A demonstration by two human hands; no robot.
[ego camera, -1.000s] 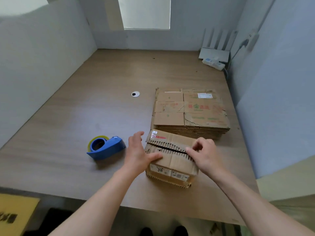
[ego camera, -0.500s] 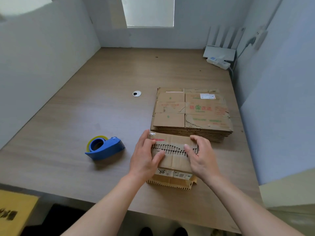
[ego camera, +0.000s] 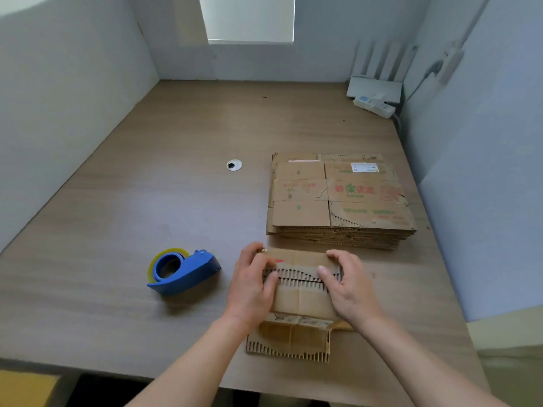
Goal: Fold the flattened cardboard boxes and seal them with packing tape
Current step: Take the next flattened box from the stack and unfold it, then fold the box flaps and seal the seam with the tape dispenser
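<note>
Left hand (ego camera: 252,286) and right hand (ego camera: 349,292) hold the cardboard box (ego camera: 299,301) — fingers curled over its flaps; tape dispenser (ego camera: 182,271) left of them.

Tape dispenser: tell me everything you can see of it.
The tape dispenser is blue and looks like plastic, with a rounded body that narrows to a blunt nose pointing right. A roll of clear, yellowish tape sits at its left end round a blue hub. It rests on the wooden table, to the left of the box, which the left hand and right hand hold. Neither hand touches it.
</note>
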